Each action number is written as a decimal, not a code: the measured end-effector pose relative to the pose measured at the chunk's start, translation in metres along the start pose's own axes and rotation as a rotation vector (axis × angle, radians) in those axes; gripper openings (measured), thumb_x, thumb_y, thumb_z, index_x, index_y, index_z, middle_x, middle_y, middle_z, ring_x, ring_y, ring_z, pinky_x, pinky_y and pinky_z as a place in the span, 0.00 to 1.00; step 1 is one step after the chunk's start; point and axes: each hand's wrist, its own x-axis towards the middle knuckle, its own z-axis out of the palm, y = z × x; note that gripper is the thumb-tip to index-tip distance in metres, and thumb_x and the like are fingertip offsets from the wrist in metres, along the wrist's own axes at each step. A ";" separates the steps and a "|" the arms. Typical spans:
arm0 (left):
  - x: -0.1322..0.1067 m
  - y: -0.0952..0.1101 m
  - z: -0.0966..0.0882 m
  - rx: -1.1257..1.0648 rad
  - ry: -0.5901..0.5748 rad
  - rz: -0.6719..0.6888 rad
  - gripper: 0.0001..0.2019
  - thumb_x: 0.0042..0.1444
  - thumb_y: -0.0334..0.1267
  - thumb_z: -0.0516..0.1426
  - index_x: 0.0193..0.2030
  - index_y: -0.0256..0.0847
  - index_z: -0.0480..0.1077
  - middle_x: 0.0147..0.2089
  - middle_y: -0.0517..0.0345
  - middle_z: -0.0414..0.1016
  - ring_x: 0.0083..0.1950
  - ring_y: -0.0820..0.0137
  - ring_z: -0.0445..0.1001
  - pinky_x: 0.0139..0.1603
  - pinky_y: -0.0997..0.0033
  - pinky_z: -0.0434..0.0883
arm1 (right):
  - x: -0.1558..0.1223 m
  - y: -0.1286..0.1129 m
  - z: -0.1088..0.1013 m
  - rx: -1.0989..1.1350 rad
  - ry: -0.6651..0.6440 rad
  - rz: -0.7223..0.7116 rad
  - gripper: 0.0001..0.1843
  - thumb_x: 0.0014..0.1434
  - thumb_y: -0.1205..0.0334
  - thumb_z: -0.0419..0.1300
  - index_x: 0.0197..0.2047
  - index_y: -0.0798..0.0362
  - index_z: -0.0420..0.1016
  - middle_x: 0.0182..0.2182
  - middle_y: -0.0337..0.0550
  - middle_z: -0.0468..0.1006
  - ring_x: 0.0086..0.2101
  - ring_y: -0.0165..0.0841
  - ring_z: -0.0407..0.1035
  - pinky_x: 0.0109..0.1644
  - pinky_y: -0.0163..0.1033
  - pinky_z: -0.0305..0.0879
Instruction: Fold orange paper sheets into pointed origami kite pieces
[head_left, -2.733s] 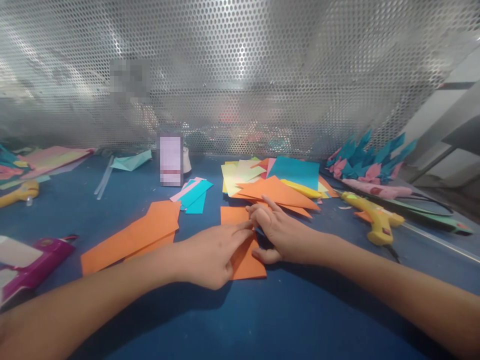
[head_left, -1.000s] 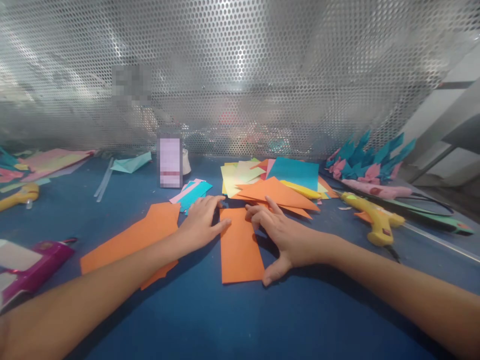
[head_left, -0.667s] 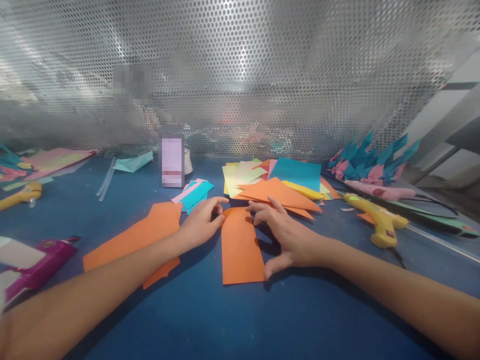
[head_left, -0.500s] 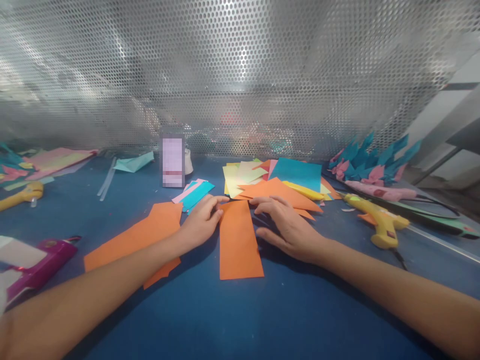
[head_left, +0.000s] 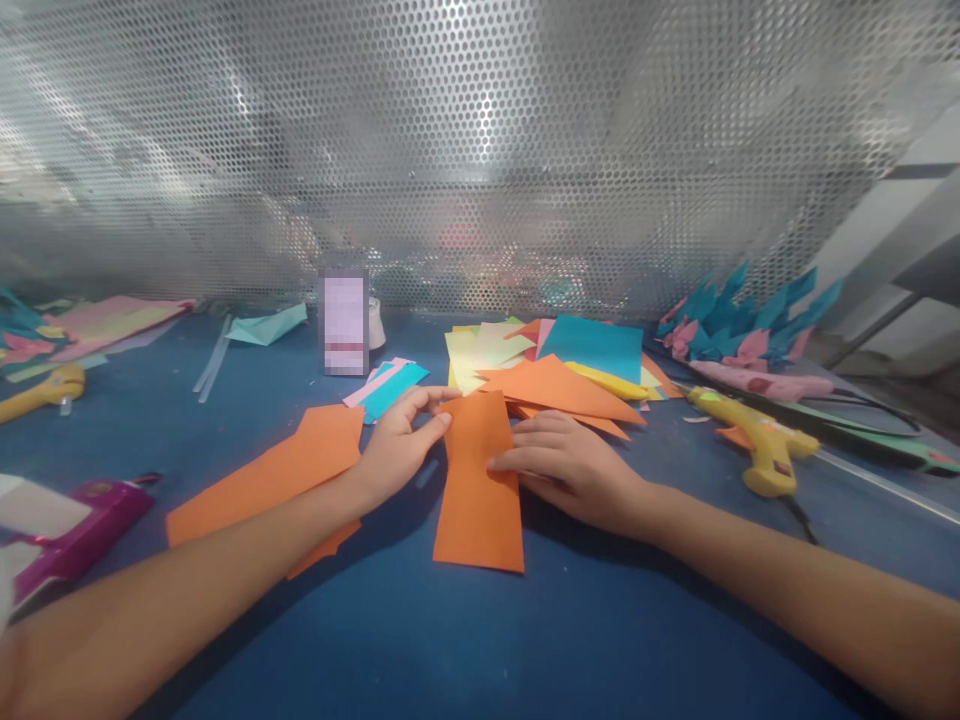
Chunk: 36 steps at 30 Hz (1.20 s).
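A long orange paper rectangle point(head_left: 477, 500) lies lengthwise in front of me on the blue table point(head_left: 480, 630). My left hand point(head_left: 397, 445) pinches its far left corner between thumb and fingers and lifts that end a little. Flat on the paper's right side, my right hand point(head_left: 570, 460) has its fingers stretched out and pressing near the middle. A heap of orange, yellow and teal paper sheets point(head_left: 551, 370) lies just behind both hands.
Larger orange sheets point(head_left: 277, 470) lie left of my left hand. A yellow glue gun point(head_left: 757, 440) rests at the right, a magenta one point(head_left: 75, 530) at the left. Teal strips point(head_left: 390, 385) and a small blurred container point(head_left: 343, 322) sit behind. A perforated metal screen point(head_left: 480, 150) closes the back.
My left hand has taken the far corner of the orange rectangle and raised it. My right hand slid from the paper's right edge onto its surface. The paper turned slightly.
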 end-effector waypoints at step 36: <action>-0.019 0.022 0.010 -0.567 -0.409 -0.265 0.18 0.58 0.50 0.56 0.49 0.42 0.69 0.42 0.54 0.72 0.38 0.70 0.73 0.35 0.74 0.70 | 0.004 -0.005 -0.002 0.384 0.125 0.454 0.13 0.59 0.58 0.55 0.25 0.53 0.67 0.24 0.39 0.72 0.26 0.28 0.66 0.31 0.34 0.63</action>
